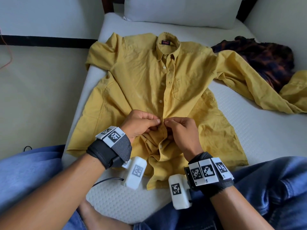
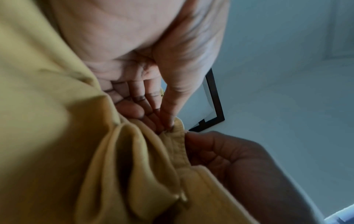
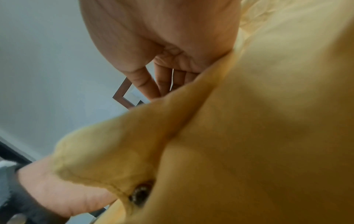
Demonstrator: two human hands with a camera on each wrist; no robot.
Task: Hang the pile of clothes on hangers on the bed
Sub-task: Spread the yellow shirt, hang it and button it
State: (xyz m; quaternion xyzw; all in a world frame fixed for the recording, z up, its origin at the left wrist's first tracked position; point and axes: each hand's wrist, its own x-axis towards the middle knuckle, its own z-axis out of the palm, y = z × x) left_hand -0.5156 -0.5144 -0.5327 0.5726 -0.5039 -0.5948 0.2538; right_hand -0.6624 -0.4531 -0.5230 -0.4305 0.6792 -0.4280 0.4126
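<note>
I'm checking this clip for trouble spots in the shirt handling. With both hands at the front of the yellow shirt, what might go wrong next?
1. The left hand and right hand pinch the yellow shirt placket, bunching it; pulling may strain a button.
2. Its left shoulder overhangs the mattress edge, so tugging may slide it off.
3. One sleeve lies across the dark plaid garment; lifting might drag it.
</note>
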